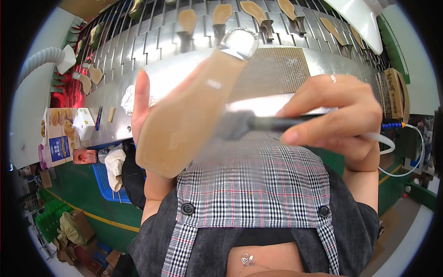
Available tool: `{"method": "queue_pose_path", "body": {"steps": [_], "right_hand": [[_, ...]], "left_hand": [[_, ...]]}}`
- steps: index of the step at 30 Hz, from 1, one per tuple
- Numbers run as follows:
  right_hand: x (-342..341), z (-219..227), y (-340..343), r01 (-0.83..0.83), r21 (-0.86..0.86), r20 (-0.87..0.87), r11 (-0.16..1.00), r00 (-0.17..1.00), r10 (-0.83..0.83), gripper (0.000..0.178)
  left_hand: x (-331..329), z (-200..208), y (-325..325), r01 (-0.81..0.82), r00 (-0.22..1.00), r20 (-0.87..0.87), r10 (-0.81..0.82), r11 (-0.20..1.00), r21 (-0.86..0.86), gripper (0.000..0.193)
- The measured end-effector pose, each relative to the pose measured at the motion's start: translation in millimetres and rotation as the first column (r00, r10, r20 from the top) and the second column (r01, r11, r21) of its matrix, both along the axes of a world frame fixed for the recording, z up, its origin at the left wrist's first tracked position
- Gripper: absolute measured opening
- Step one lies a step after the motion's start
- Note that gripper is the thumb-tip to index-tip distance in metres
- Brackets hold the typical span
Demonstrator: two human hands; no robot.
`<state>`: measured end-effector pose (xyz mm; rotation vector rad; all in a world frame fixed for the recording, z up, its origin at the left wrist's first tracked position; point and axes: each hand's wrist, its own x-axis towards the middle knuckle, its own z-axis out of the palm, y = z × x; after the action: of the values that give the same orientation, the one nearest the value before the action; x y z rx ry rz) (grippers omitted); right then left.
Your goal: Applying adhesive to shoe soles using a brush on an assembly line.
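Note:
A shoe with a tan sole (187, 113) is held up slanted before my chest, its underside toward me. Its upper end is silvery with a glittering rim. My left hand (142, 94) is behind the shoe, a finger upright beside it and the other fingers mostly hidden by the sole. In my right hand (339, 117), the thumb and fingers pinch a thin dark-handled tool (277, 123). The tool's blurred grey head, perhaps a brush, is close to the sole's right edge; contact cannot be made out.
Beyond my hands, a slatted metal conveyor (157, 34) carries several tan-soled shoes (253, 13). A ribbed mat (277, 69) lies on the metal bench. White hoods hang left and right. A blue basket (108, 184) stands at left, a cardboard box (392, 94) at right near a white hose (422, 152).

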<state>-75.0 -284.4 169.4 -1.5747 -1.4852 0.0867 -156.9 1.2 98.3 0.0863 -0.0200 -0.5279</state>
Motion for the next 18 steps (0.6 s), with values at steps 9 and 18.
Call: {"method": "queue_pose_path", "body": {"steps": [9, 18], "right_hand": [[1.4, 1.3, -7.4, 0.250, -0.044, 0.005, 0.967, 0.968, -0.250, 0.025], [13.9, -1.3, -18.2, 0.112, -0.032, -0.081, 0.993, 0.990, -0.115, 0.028]], "left_hand": [[-8.1, 0.3, -2.5, -0.030, 0.999, 0.031, 0.029, 0.999, 0.027, 0.100], [-17.1, -0.6, -0.6, -0.043, 0.997, 0.072, 0.040, 0.998, 0.035, 0.104]]}}
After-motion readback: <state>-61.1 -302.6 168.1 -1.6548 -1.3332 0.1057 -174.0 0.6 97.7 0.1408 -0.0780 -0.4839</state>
